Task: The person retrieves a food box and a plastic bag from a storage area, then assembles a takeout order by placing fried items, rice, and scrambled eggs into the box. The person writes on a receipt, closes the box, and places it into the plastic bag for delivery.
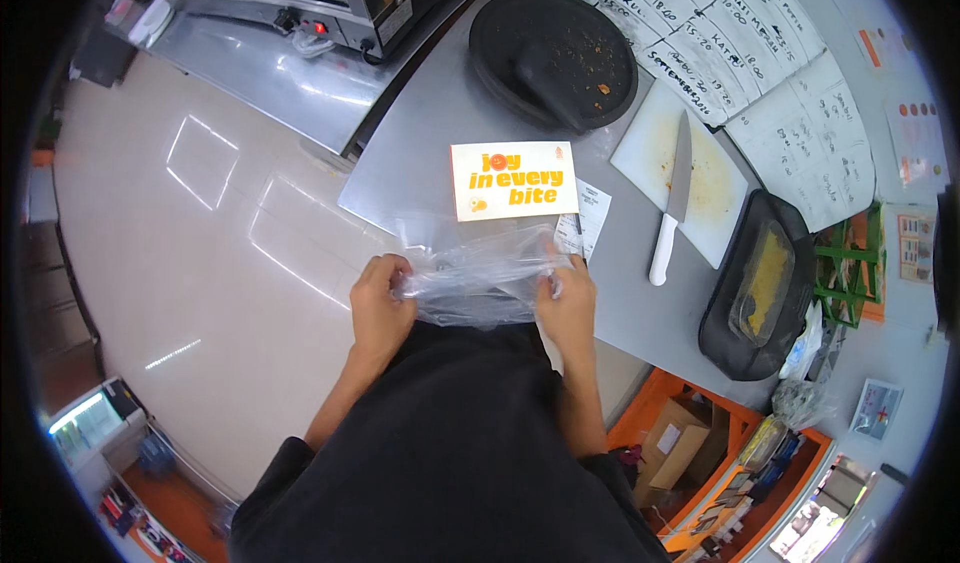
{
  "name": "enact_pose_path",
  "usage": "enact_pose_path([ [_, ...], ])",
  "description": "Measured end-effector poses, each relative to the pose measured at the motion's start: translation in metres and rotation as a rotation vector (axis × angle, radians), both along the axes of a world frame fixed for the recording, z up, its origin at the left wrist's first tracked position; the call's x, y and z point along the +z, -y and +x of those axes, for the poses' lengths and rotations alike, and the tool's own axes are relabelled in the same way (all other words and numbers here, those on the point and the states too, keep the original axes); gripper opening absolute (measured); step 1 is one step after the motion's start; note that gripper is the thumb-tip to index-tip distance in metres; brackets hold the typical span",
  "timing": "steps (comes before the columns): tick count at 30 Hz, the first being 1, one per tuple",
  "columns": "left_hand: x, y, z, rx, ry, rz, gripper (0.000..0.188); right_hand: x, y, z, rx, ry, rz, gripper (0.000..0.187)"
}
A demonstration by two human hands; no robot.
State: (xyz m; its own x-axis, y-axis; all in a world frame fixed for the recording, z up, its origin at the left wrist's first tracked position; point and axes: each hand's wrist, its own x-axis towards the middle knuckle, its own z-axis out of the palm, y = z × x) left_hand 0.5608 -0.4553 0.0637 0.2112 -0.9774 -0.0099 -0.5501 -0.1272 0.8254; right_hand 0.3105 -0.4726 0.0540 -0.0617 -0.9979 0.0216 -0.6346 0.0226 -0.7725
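Note:
A clear plastic bag (470, 285) stretches between my two hands, close in front of my body at the table's near edge. At its left side, my left hand (383, 298) is closed on the film, fingers curled inward. My right hand (567, 301) pinches the opposite side of the bag. Just beyond the bag lies a flat white carton (515, 181) with orange and yellow print. A paper receipt (592, 211) sticks out from beside the carton's right edge, near my right hand.
A black stone mortar (550, 48) with a pestle stands at the back. To the right, a white-handled knife (675, 198) rests on a white cutting board (630, 148). Past it is a black tray (712, 333) with a clear yellow-filled container (765, 278). Orange shelving (735, 423) stands below.

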Motion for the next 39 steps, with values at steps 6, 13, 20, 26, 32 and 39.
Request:
enact_pose_path([
  [6,-0.005,-0.003,0.007,-0.152,-0.823,0.216,0.035,-0.011,-0.007,-0.018,0.184,1.02,0.522,0.019],
  [13,-0.03,-0.01,0.038,-0.253,-1.479,0.496,0.036,0.016,-0.005,0.021,0.212,-0.23,0.218,0.022],
  [20,0.003,0.026,0.001,-0.337,0.326,0.404,0.057,0.031,-0.002,0.05,0.102,-0.353,0.344,0.046],
  [26,-0.011,0.032,0.021,-0.508,0.327,0.351,0.073,0.009,0.001,0.026,0.309,-0.2,0.322,0.063],
  [32,0.004,0.053,0.019,-0.517,0.536,0.617,0.063,0.023,0.014,0.048,0.142,-0.577,0.503,0.062],
  [39,0.013,0.055,0.038,-0.631,-0.031,0.435,0.038,0.03,0.033,-0.01,0.45,-0.044,0.429,0.059],
])
